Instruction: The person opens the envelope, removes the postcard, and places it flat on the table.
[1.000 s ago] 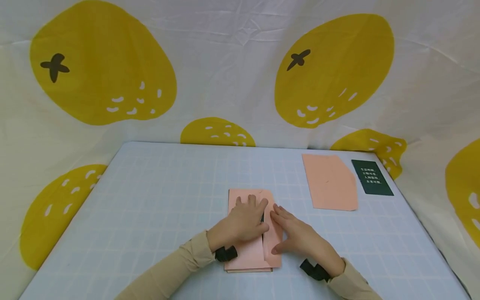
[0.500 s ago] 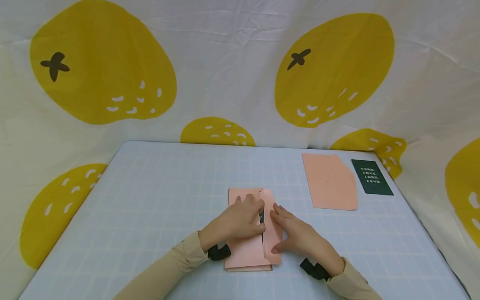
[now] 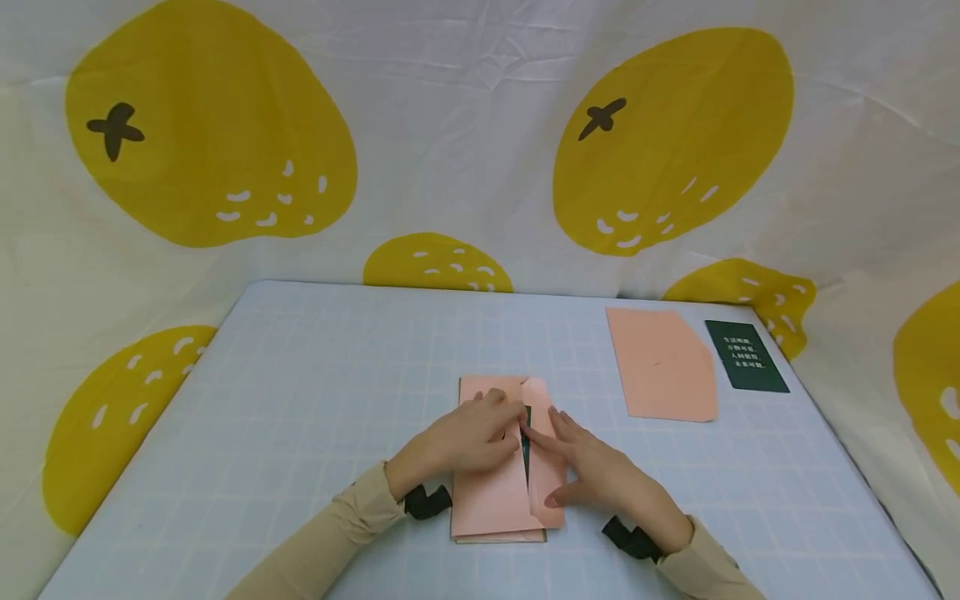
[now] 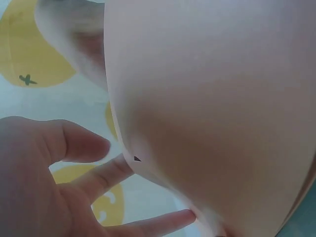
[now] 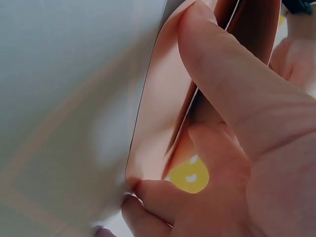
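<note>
A folded pink paper (image 3: 491, 508) lies on the table in the head view, its two flaps meeting near the middle. In the slit between them a narrow dark green strip (image 3: 527, 454) shows. My left hand (image 3: 465, 437) pinches the left flap's edge at the slit with curled fingers. My right hand (image 3: 592, 467) rests on the right flap (image 3: 543, 492), fingers spread, index finger reaching across the slit. The right wrist view shows the right thumb (image 5: 212, 49) along that flap. Close pink paper (image 4: 217, 98) fills most of the left wrist view and hides much of the work.
At the back right lie a pink sheet (image 3: 663, 367) with cut corners and a dark green card (image 3: 747, 356) printed with white characters. A pale checked cloth (image 3: 337, 367) covers the table. Behind it hangs a backdrop (image 3: 450, 108) with yellow fruit prints.
My left hand has drawn back leftward, its fingers curling at the left flap's edge. More dark green shows in the slit. The right index finger has moved left across the slit.
</note>
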Action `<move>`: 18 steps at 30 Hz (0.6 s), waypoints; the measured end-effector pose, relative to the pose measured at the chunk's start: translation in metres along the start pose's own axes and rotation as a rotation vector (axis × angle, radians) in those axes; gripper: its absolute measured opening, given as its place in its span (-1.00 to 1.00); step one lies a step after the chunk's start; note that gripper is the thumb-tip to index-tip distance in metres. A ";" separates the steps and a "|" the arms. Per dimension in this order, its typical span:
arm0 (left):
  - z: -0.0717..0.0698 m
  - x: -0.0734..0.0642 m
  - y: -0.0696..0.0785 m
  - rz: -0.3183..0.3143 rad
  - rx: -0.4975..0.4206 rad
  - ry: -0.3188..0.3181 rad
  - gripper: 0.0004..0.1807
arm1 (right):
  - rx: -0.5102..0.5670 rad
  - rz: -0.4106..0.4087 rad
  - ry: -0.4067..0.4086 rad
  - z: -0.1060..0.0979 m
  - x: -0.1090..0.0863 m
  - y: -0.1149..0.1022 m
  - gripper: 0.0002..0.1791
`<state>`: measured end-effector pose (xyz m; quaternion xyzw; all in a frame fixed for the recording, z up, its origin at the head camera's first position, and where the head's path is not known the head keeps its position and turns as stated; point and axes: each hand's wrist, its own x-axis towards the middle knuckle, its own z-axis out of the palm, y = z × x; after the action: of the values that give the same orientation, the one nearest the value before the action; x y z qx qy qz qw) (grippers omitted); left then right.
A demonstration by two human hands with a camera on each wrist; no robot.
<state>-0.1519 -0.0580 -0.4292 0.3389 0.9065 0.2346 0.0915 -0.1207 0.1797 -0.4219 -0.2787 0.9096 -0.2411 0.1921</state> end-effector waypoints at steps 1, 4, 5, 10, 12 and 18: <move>0.000 0.000 0.000 0.000 0.002 0.001 -0.79 | -0.007 -0.009 0.000 0.000 -0.001 0.000 -0.01; -0.001 0.000 0.001 0.000 -0.003 0.002 -0.76 | -0.023 -0.019 0.000 0.000 -0.002 0.001 -0.06; -0.001 -0.001 0.001 -0.002 -0.003 0.001 -0.74 | -0.024 -0.023 0.000 0.000 -0.002 0.001 -0.07; 0.001 -0.002 0.001 0.001 0.011 0.003 -0.67 | -0.015 -0.019 -0.009 0.001 -0.001 0.002 -0.11; 0.002 -0.002 0.001 0.003 0.018 0.006 -0.66 | -0.006 -0.014 -0.020 0.001 -0.001 0.002 -0.13; 0.001 -0.003 0.002 0.012 0.009 0.013 -0.70 | 0.011 -0.037 -0.041 -0.001 0.000 0.004 -0.18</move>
<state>-0.1481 -0.0579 -0.4293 0.3432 0.9061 0.2333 0.0825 -0.1225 0.1830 -0.4234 -0.2994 0.8988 -0.2439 0.2075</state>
